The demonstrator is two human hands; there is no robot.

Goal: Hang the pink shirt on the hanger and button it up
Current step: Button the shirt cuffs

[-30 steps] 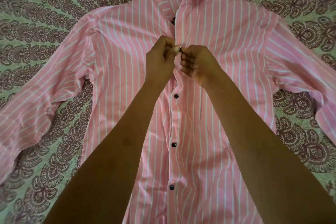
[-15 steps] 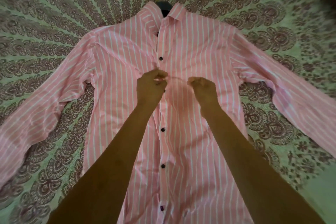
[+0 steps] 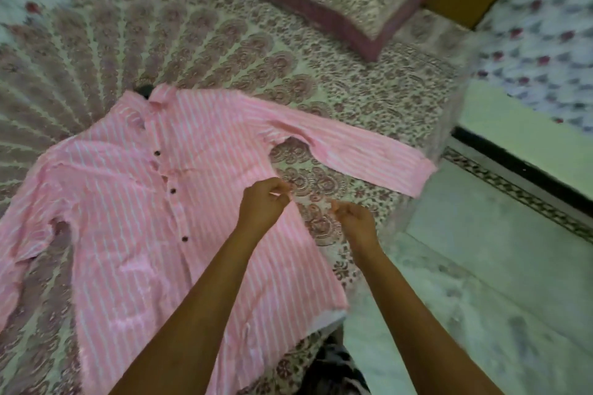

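The pink shirt (image 3: 134, 234) is lying flat and front-up on the patterned bedspread (image 3: 224, 42). Its long axis is running on a slant from the hem near the person to the collar, which is pointing away and to the left. The dark tip of the hanger (image 3: 145, 90) is poking out of the collar, far beyond the fingertips. The left hand (image 3: 264, 205) is hovering over the shirt's side edge, and the right hand (image 3: 356, 221) is just beside it over the bedspread. Both have their fingers curled with thumb and forefinger drawn together, but it is too blurred to tell whether they are pinching anything. The dark buttons (image 3: 173, 191) are sitting in a row left of the left fingers. One sleeve (image 3: 369, 154) is stretching out beyond both hands towards the bed's edge, and a pillow (image 3: 327, 0) is lying further off.
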